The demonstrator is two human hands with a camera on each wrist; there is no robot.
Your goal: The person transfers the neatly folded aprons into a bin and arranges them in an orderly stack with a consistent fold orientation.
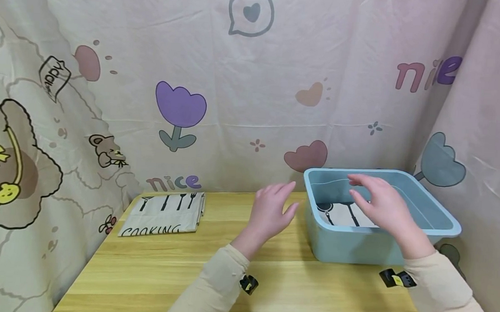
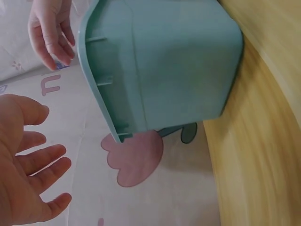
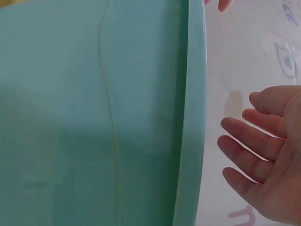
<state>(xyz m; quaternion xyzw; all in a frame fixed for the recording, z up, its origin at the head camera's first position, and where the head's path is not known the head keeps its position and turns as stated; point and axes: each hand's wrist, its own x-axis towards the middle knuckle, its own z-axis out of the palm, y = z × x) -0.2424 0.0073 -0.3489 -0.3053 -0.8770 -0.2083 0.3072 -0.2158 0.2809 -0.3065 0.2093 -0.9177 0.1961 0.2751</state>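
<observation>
A light blue plastic bin [image 1: 355,248] stands at the right of the table. In it lies a white cloth [image 1: 341,214] printed with dark kitchen utensils. My right hand [image 1: 381,203] hovers over the bin's near rim, fingers spread and holding nothing. To the left of the bin, my left hand [image 1: 270,211] is raised above the table, its fingers loosely extended and nothing in them. The left wrist view shows that hand [image 2: 33,165] apart from the bin's side wall [image 2: 174,61]. At the table's back left lies a folded white cloth [image 1: 162,215] printed with utensils and the word COOKING.
The wooden table [image 1: 293,295] runs back to a patterned curtain [image 1: 244,104]. More curtain hangs along the left and right sides, and the bin sits close to the right one.
</observation>
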